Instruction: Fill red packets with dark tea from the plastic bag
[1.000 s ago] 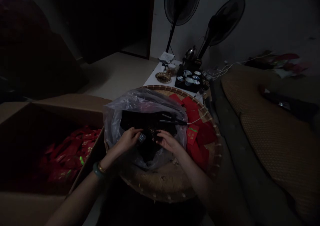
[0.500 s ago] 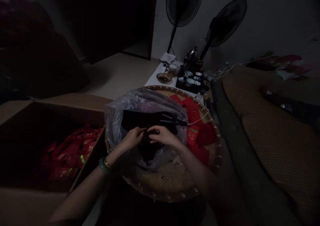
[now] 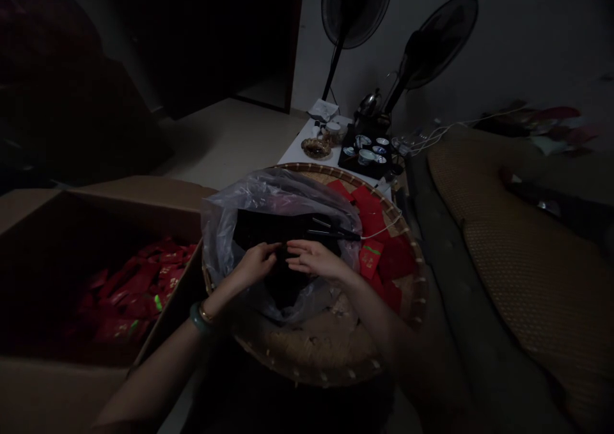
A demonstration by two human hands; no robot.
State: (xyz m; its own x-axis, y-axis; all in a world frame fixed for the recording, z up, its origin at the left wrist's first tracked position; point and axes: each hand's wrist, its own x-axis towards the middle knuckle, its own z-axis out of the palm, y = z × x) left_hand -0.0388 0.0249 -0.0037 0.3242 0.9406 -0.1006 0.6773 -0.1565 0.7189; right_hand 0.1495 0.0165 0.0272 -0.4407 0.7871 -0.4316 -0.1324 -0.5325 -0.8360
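My left hand, with a green bangle and a gold-coloured bracelet on its wrist, is over the dark contents of a clear plastic bag. Its fingers are bent together, and whatever they hold is lost in the dark. Facing it, my right hand has its fingers stretched out and apart, with nothing visible in them. Just beyond my fingers a black tong-like tool with a white cord lies across the bag. The bag rests in a round woven tray.
Red packets lie on the tray's right side. A cardboard box at left holds red packets. Beyond the tray, a low table bears a tea set. Two fans stand behind; a woven mat is at right.
My right hand's fingers have straightened and spread, and a small gap shows between the two hands. A dark shape seen between them earlier no longer shows. The tray and bag have stayed put.
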